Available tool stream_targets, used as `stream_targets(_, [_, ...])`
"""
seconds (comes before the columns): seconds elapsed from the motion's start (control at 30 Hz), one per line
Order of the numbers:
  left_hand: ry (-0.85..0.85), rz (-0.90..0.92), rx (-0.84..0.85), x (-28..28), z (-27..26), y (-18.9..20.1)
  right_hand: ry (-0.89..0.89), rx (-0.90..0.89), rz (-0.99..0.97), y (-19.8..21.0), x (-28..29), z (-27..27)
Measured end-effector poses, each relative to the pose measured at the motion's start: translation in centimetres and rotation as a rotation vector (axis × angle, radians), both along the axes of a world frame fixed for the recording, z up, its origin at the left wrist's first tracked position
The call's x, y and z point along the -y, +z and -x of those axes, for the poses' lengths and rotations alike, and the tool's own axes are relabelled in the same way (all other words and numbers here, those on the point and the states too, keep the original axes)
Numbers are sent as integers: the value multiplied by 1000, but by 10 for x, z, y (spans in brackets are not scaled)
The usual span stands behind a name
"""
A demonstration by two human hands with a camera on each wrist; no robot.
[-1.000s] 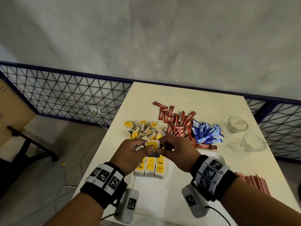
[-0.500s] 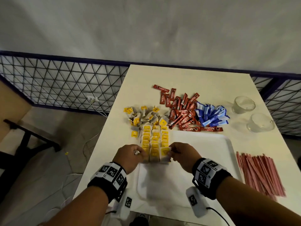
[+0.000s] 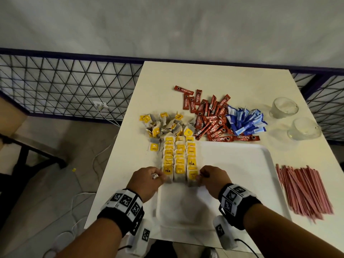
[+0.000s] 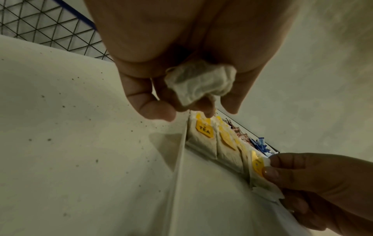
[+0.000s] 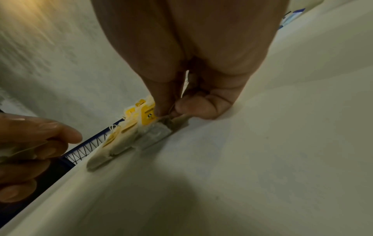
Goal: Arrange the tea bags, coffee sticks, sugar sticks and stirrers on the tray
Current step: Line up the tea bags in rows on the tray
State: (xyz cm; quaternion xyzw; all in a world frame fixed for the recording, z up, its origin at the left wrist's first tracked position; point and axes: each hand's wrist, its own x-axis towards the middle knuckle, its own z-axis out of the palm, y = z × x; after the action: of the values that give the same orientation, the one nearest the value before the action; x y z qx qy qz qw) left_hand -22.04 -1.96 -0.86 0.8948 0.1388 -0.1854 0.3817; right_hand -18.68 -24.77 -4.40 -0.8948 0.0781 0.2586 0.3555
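Since half a second ago, both hands are staying low at the near end of the tea rows while the head camera is tipping further down, showing more of the tray.

From the head view, I am watching three rows of yellow-tagged paper tea bags point(image 3: 179, 157) lying along the left side of the flat white plastic tray point(image 3: 242, 174) on the pale worktop point(image 3: 214, 75). My left hand point(image 3: 147, 180) and right hand point(image 3: 212, 178) are flanking the nearest bags. Loose tea bags point(image 3: 163, 125), red coffee sticks point(image 3: 210, 116), blue sugar sticks point(image 3: 245, 121) and pink stirrers point(image 3: 303, 190) are waiting off the tray.

From the left wrist, the fingers point(image 4: 153, 110) are curling round a crumpled white tea bag point(image 4: 199, 83), holding it above the tray's left rim.

From the right wrist, thumb and forefinger are pinching the nearest yellow-tagged bag point(image 5: 148, 115) of the right-hand row, pressing it down onto the tray.

I judge the tea-bag step is under way, far from finished. Next I would let go on the right, then set the left hand's bag onto a row's near end.
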Motion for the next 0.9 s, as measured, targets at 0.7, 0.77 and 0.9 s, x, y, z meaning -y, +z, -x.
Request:
stream_targets(0.7, [862, 1443, -285, 23, 0, 18, 467, 440, -209, 66, -23, 0])
stream_targets(0.77, [896, 1480, -251, 28, -2, 23, 513, 432, -215, 77, -31, 1])
stream_targets(0.9, [869, 1531, -213, 35, -5, 34, 494, 501, -192, 82, -41, 1])
